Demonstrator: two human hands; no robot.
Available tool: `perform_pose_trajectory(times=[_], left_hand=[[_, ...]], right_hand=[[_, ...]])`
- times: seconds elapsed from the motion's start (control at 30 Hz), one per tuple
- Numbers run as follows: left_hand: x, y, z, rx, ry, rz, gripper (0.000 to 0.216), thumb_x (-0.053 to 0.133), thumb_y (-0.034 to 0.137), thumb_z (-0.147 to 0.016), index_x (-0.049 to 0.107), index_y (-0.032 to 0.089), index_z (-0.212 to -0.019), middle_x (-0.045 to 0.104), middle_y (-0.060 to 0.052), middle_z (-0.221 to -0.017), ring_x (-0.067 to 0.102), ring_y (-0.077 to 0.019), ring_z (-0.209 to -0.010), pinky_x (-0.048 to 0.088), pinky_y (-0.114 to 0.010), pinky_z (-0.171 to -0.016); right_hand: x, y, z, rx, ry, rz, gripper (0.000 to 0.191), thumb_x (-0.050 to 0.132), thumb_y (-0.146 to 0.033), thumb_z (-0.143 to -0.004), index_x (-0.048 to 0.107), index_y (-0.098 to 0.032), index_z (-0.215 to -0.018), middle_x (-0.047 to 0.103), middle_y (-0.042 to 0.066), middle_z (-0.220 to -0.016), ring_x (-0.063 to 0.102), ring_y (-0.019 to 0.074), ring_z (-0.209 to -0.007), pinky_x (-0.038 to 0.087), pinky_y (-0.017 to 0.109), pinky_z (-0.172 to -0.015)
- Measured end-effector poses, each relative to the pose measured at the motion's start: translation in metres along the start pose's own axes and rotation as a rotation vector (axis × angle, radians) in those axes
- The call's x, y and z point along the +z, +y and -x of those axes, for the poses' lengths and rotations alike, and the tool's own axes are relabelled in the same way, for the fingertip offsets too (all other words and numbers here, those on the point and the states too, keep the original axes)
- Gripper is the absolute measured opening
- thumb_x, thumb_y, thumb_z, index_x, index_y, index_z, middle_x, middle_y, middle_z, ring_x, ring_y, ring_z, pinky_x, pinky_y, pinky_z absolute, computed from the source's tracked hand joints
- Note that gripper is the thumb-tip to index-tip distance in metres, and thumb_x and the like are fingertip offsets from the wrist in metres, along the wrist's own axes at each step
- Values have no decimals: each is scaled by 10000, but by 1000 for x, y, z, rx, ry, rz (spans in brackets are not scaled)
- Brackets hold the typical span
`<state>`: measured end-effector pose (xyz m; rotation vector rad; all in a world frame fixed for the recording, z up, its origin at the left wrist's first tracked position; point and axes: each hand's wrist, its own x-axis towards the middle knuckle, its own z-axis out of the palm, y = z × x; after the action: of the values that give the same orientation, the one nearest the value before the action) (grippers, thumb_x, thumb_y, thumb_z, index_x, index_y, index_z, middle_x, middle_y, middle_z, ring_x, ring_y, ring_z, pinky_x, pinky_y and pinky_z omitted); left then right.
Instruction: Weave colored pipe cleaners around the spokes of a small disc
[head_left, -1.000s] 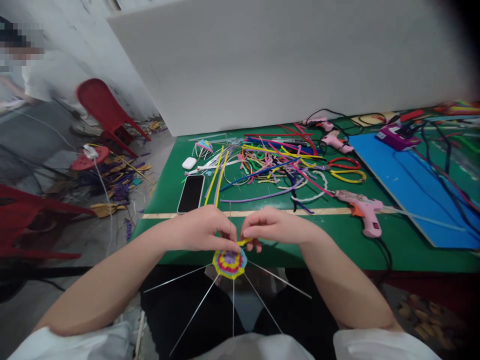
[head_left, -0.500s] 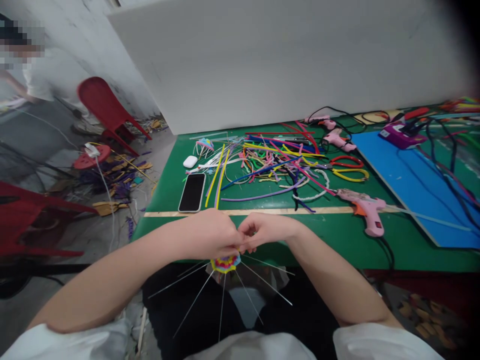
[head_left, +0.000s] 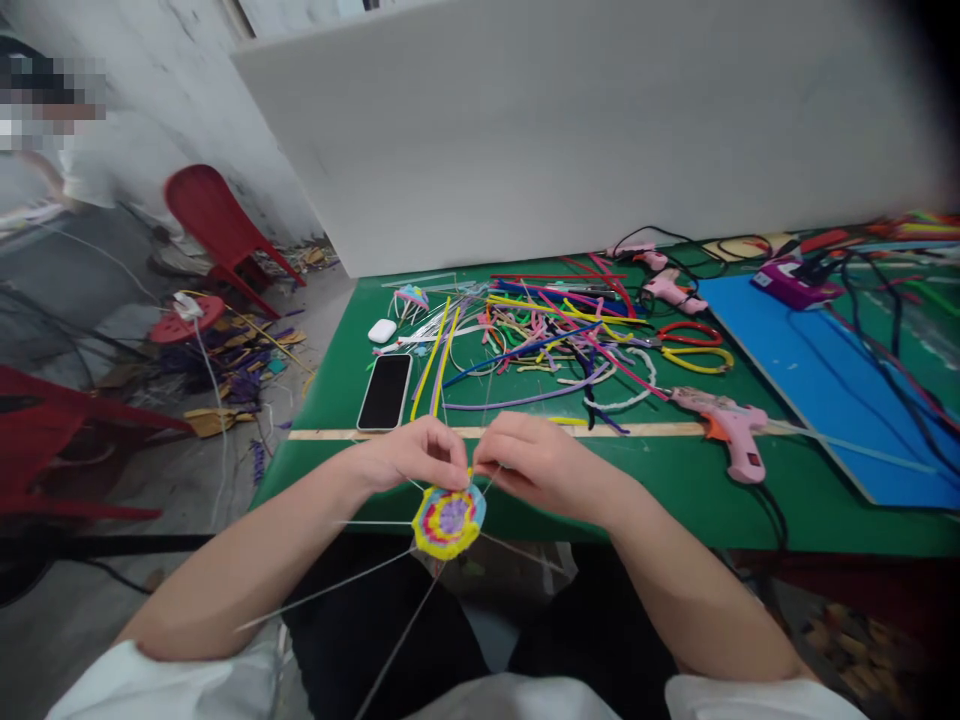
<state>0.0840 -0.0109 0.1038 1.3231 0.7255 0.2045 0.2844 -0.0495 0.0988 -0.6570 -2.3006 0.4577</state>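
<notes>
My left hand (head_left: 418,455) and my right hand (head_left: 529,463) meet over the near edge of the green table (head_left: 675,480), fingers pinched together. Between them they hold a small round woven disc (head_left: 448,521) of yellow, red, blue and purple pipe cleaner, wound round thin white wire spokes (head_left: 330,588) that fan out downward over my lap. The left fingers grip the disc's upper left rim. The right fingers pinch at its upper right rim, where a yellow strand end shows.
A black phone (head_left: 385,391) and white earbud case (head_left: 382,330) lie left on the table. Behind is a heap of coloured pipe cleaners (head_left: 555,335), red and yellow scissors (head_left: 694,345), pink glue guns (head_left: 724,420), a blue board (head_left: 825,375). Red chairs (head_left: 217,225) and a person stand left.
The disc has turned to face up more fully and sits slightly lower and left. The spokes have swung toward the lower left. My hands have parted a little.
</notes>
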Motion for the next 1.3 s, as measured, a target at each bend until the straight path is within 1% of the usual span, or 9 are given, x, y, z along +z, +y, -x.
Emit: perform_pose_trajectory(times=[0.1, 0.2, 0.3, 0.4, 0.57, 0.8, 0.9, 1.07, 1.3], left_hand=[[1, -9, -1, 53, 116, 164, 337, 774, 409, -521, 637, 114, -612, 596, -9, -540, 518, -89, -492, 409, -201, -491], [1, -18, 1, 97, 180, 361, 483, 626, 565, -626, 649, 125, -823, 672, -88, -764, 622, -178, -669, 485, -279, -592], [7, -33, 6, 108, 193, 501, 659, 282, 650, -755, 527, 158, -1119, 638, -161, -1030, 647, -265, -833, 514, -375, -608], [21, -51, 9, 234, 305, 470, 649, 252, 610, -748, 368, 236, -1264, 547, -162, -1208, 630, -277, -934, 522, -400, -638], [42, -55, 0, 385, 406, 440, 591, 484, 530, -718, 381, 248, -1226, 526, -137, -1242, 629, -257, -955, 526, -421, -749], [40, -43, -4, 377, 688, 240, 263, 624, 369, -746, 578, 148, -881, 669, -64, -861, 655, -161, -669, 564, -313, -645], [39, -45, 4, 356, 673, 151, 272, 643, 362, -737, 603, 144, -896, 665, -53, -825, 645, -147, -643, 557, -278, -608], [40, -43, 14, 452, 721, -102, 178, 614, 333, -769, 631, 163, -819, 633, -22, -781, 608, -107, -646, 505, -203, -585], [34, -23, 23, 388, 439, -726, 164, 468, 224, -865, 621, 186, -908, 653, -9, -757, 606, -105, -676, 449, -200, -639]], right_hand=[[2, 0, 0, 15, 110, 64, 133, 437, -171, -881, 544, -167, -802, 578, 56, -738, 506, 142, -700, 416, 245, -620], [2, 5, 0, 84, 204, 34, 106, 455, -195, -880, 541, -174, -822, 580, 44, -735, 515, 136, -689, 417, 248, -620], [2, 9, 1, 205, 303, -7, 101, 464, -207, -878, 545, -182, -822, 578, 35, -741, 523, 132, -679, 416, 250, -619], [4, 12, 2, 296, 382, -12, 102, 468, -207, -877, 552, -184, -825, 569, 31, -739, 526, 130, -681, 418, 248, -623], [9, 14, 1, 342, 340, -101, 90, 492, -220, -867, 571, -183, -844, 591, 33, -771, 558, 134, -722, 438, 250, -652], [3, 13, -2, 410, 53, -346, 128, 568, -282, -828, 643, -184, -859, 642, 23, -806, 578, 122, -729, 443, 215, -642], [0, 14, -2, 414, -47, -390, 136, 577, -282, -823, 659, -176, -842, 654, 10, -771, 572, 110, -701, 421, 205, -638], [-5, 14, 0, 383, -54, -371, 136, 587, -261, -816, 653, -152, -770, 636, 1, -706, 544, 92, -646, 395, 189, -600], [-22, 11, 5, 358, -121, -275, 140, 582, -259, -817, 643, -155, -746, 615, -7, -668, 528, 88, -619, 372, 192, -572]])
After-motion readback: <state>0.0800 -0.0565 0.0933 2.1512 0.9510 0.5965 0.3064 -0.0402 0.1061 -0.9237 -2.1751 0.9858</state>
